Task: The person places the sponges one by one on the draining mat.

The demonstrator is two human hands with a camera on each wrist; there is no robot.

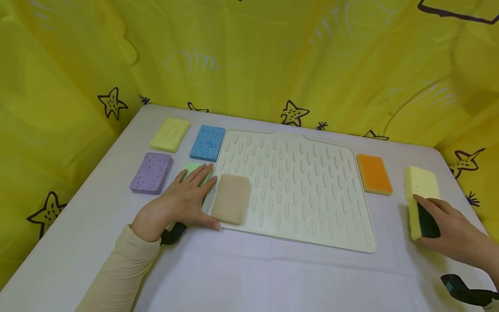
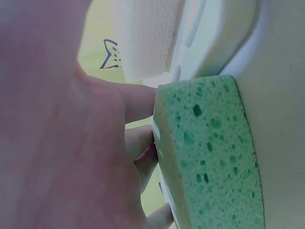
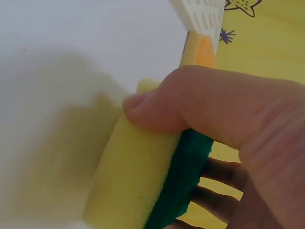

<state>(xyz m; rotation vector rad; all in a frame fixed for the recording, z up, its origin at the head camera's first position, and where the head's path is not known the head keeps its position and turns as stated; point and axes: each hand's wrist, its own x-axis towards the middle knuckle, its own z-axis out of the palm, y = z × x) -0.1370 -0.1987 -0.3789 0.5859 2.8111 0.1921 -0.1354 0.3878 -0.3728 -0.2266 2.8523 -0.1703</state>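
My left hand [image 1: 181,201] lies spread with fairly straight fingers over a light green sponge [image 1: 192,167], hiding most of it. In the left wrist view, fingertips touch the upper face of this green sponge [image 2: 209,152], which has a pored side. The thumb reaches toward a beige sponge [image 1: 231,199] on the left end of a white ridged mat [image 1: 308,190]. On the right, my right hand [image 1: 461,232] grips a yellow scrub sponge with a dark green scouring side [image 3: 136,167], tilted on edge. Just behind it is a pale yellow sponge [image 1: 422,181].
Left of the mat lie a yellow-green sponge [image 1: 170,134], a blue sponge [image 1: 208,143] and a purple sponge [image 1: 152,172]. An orange sponge [image 1: 374,174] sits by the mat's right edge. A yellow patterned curtain [image 1: 249,65] hangs behind the white-covered table [image 1: 249,277].
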